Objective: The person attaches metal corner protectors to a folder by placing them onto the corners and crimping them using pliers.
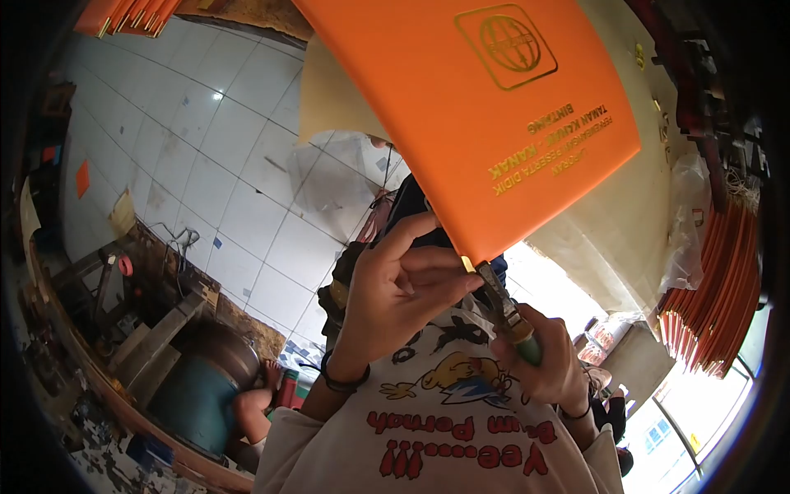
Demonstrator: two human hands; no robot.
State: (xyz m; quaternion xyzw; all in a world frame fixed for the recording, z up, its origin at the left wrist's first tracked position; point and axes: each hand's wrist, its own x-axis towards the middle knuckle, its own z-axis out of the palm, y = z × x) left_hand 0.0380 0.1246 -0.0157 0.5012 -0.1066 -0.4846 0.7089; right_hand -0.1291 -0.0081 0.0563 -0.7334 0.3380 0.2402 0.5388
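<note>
An orange folder cover [510,156] with gold lettering and a globe emblem fills the upper middle of the head view. At its lowest corner shows a small gold metal corner piece [468,264]. My left hand [391,292] is closed beside that corner, thumb against the cover's edge and fingertips near the metal piece. Pliers [494,295] with a green handle are gripped in my right hand [547,358]. Their jaws meet the cover's corner beside the metal piece; whether they clamp it is hard to see.
Many orange covers [712,280] are stacked at the right, near a clear plastic bag [687,222] on a pale table surface [601,239]. More orange covers [132,15] lie at the top left. Another person's arm [251,412] shows beside a blue-green drum [197,395].
</note>
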